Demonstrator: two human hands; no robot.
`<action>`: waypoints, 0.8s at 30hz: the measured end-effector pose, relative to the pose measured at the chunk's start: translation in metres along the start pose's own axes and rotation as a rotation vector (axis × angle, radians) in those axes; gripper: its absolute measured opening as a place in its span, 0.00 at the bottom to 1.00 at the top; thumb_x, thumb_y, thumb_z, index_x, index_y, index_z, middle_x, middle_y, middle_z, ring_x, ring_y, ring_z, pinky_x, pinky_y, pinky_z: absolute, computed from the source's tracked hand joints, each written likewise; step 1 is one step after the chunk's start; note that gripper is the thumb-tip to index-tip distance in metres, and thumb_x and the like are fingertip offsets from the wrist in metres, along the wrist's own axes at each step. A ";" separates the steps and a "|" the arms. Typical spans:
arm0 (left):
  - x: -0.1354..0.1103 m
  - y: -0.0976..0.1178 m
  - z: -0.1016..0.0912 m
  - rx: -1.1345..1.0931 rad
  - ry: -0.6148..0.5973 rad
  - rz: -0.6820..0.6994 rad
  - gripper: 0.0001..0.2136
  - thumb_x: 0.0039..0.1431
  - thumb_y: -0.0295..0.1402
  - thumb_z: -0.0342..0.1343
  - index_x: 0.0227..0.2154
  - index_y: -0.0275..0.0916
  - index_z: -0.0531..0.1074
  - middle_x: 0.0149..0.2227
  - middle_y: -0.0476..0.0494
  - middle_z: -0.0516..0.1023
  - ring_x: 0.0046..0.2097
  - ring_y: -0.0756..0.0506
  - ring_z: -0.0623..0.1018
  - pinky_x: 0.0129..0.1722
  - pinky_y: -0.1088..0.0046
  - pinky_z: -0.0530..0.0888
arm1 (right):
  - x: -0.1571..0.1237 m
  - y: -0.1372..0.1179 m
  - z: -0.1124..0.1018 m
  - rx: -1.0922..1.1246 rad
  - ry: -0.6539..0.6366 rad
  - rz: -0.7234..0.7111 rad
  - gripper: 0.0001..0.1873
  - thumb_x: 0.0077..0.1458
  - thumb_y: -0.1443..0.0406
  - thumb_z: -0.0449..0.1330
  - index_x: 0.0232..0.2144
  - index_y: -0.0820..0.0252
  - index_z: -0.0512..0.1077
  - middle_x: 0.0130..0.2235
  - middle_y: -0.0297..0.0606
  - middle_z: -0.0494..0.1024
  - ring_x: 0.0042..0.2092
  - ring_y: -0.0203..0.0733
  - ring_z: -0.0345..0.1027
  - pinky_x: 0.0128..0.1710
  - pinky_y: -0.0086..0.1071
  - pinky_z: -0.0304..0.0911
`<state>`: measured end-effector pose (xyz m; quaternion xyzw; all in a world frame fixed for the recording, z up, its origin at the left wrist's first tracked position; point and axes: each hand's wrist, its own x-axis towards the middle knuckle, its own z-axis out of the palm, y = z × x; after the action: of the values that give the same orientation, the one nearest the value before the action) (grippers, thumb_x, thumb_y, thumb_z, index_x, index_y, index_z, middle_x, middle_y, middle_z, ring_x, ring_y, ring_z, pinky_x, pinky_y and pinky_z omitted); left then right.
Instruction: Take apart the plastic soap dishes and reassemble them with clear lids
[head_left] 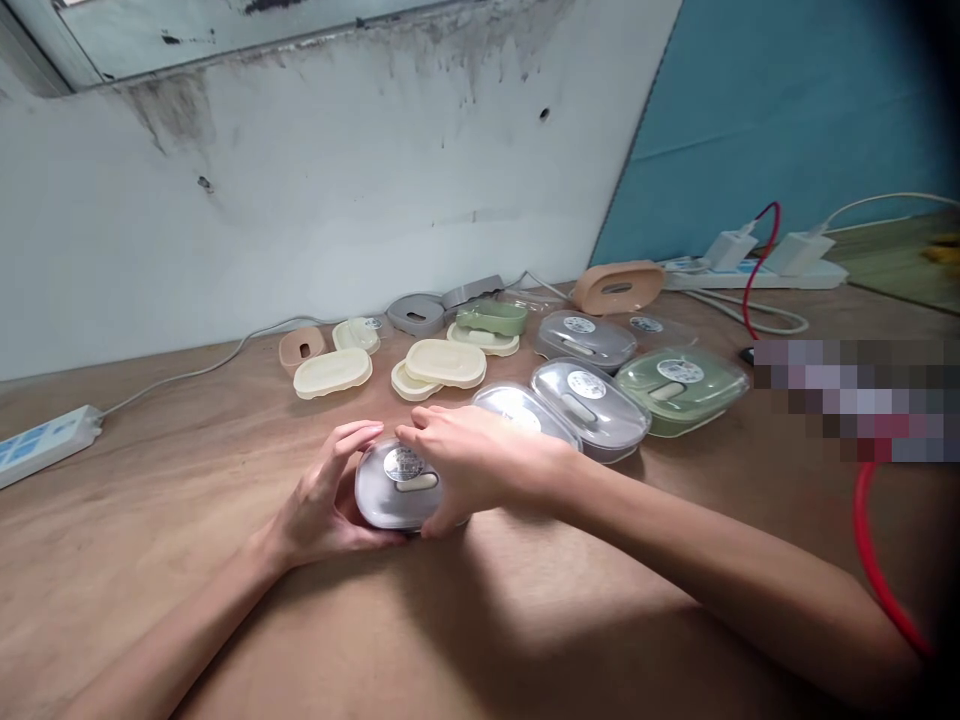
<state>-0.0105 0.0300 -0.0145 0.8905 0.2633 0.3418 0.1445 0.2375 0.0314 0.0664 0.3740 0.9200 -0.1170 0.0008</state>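
A small grey oval case with a clear lid and a round silver sticker lies on the wooden table. My left hand cups its left side, fingers curled round the edge. My right hand wraps over its right side and top. Both hands grip the case together.
Behind stand more lidded cases, grey and green, plus cream lids, a peach part and grey parts. A power strip lies far left, another with chargers at the back right. A red cable runs on the right.
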 end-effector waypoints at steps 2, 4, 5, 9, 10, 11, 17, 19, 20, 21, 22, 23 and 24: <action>0.001 0.000 -0.001 0.036 -0.020 0.030 0.46 0.47 0.42 0.76 0.67 0.43 0.60 0.61 0.30 0.67 0.63 0.31 0.71 0.59 0.53 0.77 | 0.000 -0.001 -0.001 0.002 0.002 0.002 0.36 0.44 0.51 0.73 0.50 0.69 0.75 0.43 0.47 0.77 0.38 0.47 0.73 0.29 0.33 0.60; 0.001 -0.001 -0.001 0.058 -0.034 0.062 0.41 0.48 0.42 0.75 0.64 0.42 0.65 0.61 0.31 0.67 0.62 0.32 0.73 0.59 0.55 0.78 | 0.000 0.000 -0.001 0.024 0.001 -0.006 0.35 0.44 0.50 0.73 0.49 0.67 0.75 0.43 0.46 0.77 0.38 0.47 0.73 0.29 0.33 0.60; 0.000 -0.002 -0.001 0.057 -0.035 0.076 0.40 0.49 0.42 0.75 0.64 0.42 0.66 0.61 0.31 0.67 0.61 0.33 0.74 0.59 0.56 0.78 | 0.000 0.000 0.000 0.035 0.005 -0.008 0.36 0.44 0.50 0.73 0.50 0.66 0.75 0.44 0.46 0.77 0.38 0.47 0.73 0.29 0.33 0.61; -0.004 -0.004 -0.001 0.031 -0.039 0.099 0.37 0.51 0.40 0.74 0.64 0.43 0.68 0.61 0.33 0.68 0.60 0.35 0.76 0.59 0.57 0.79 | 0.001 0.002 0.007 0.042 0.046 0.003 0.38 0.42 0.49 0.73 0.50 0.67 0.74 0.45 0.48 0.76 0.41 0.49 0.74 0.33 0.34 0.64; -0.004 -0.005 -0.001 0.029 -0.040 0.098 0.37 0.52 0.39 0.74 0.64 0.43 0.68 0.61 0.33 0.69 0.60 0.35 0.76 0.59 0.57 0.79 | 0.001 0.001 0.009 0.036 0.051 0.005 0.38 0.42 0.49 0.73 0.50 0.67 0.74 0.45 0.48 0.77 0.41 0.50 0.74 0.33 0.34 0.65; -0.004 -0.005 -0.002 0.028 -0.039 0.097 0.37 0.52 0.39 0.74 0.64 0.43 0.68 0.61 0.33 0.69 0.60 0.35 0.76 0.59 0.57 0.79 | 0.001 0.001 0.009 0.028 0.052 0.006 0.38 0.43 0.49 0.73 0.50 0.68 0.74 0.44 0.48 0.77 0.41 0.50 0.74 0.33 0.35 0.65; -0.001 -0.009 -0.006 -0.076 -0.063 0.059 0.38 0.49 0.43 0.75 0.63 0.46 0.71 0.63 0.33 0.69 0.61 0.33 0.76 0.59 0.54 0.78 | -0.001 -0.003 0.001 0.004 0.006 0.008 0.36 0.44 0.51 0.74 0.50 0.69 0.75 0.44 0.48 0.78 0.38 0.47 0.74 0.30 0.33 0.62; -0.001 -0.010 -0.008 -0.113 -0.086 0.033 0.37 0.50 0.42 0.75 0.63 0.47 0.71 0.65 0.34 0.69 0.61 0.33 0.76 0.60 0.55 0.78 | -0.001 -0.004 -0.003 0.004 -0.008 0.007 0.36 0.43 0.52 0.75 0.50 0.69 0.75 0.44 0.47 0.78 0.38 0.47 0.74 0.29 0.33 0.61; -0.001 -0.011 -0.008 -0.124 -0.096 0.016 0.37 0.50 0.41 0.75 0.63 0.47 0.70 0.64 0.34 0.70 0.61 0.34 0.77 0.60 0.55 0.78 | -0.001 -0.004 -0.004 0.003 -0.017 0.008 0.36 0.43 0.52 0.75 0.49 0.69 0.76 0.44 0.47 0.78 0.38 0.46 0.74 0.28 0.33 0.60; -0.001 -0.012 -0.008 -0.136 -0.107 0.003 0.38 0.49 0.41 0.75 0.64 0.47 0.70 0.63 0.35 0.71 0.61 0.34 0.77 0.60 0.56 0.78 | -0.002 -0.005 -0.004 0.001 -0.025 0.011 0.36 0.42 0.52 0.75 0.49 0.69 0.76 0.43 0.46 0.79 0.38 0.46 0.74 0.28 0.33 0.60; 0.000 -0.012 -0.008 -0.146 -0.120 -0.007 0.39 0.48 0.41 0.76 0.64 0.47 0.69 0.63 0.35 0.72 0.60 0.34 0.77 0.60 0.56 0.78 | -0.002 -0.006 -0.005 -0.001 -0.029 0.018 0.37 0.42 0.51 0.76 0.49 0.69 0.77 0.43 0.46 0.79 0.37 0.46 0.74 0.27 0.33 0.59; 0.000 -0.012 -0.008 -0.158 -0.131 -0.012 0.40 0.47 0.41 0.76 0.64 0.47 0.69 0.62 0.35 0.73 0.60 0.34 0.77 0.60 0.56 0.77 | -0.002 -0.007 -0.005 -0.004 -0.030 0.026 0.37 0.41 0.51 0.76 0.48 0.68 0.77 0.42 0.46 0.79 0.37 0.46 0.74 0.27 0.33 0.58; 0.000 -0.012 -0.008 -0.170 -0.136 -0.012 0.40 0.47 0.41 0.76 0.64 0.47 0.69 0.62 0.35 0.73 0.60 0.33 0.77 0.60 0.55 0.77 | -0.002 -0.007 -0.004 -0.007 -0.028 0.033 0.36 0.41 0.50 0.76 0.48 0.68 0.77 0.42 0.45 0.80 0.36 0.46 0.74 0.26 0.34 0.58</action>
<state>-0.0199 0.0403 -0.0141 0.8946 0.2284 0.3006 0.2391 0.2344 0.0257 0.0725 0.3875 0.9140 -0.1190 0.0167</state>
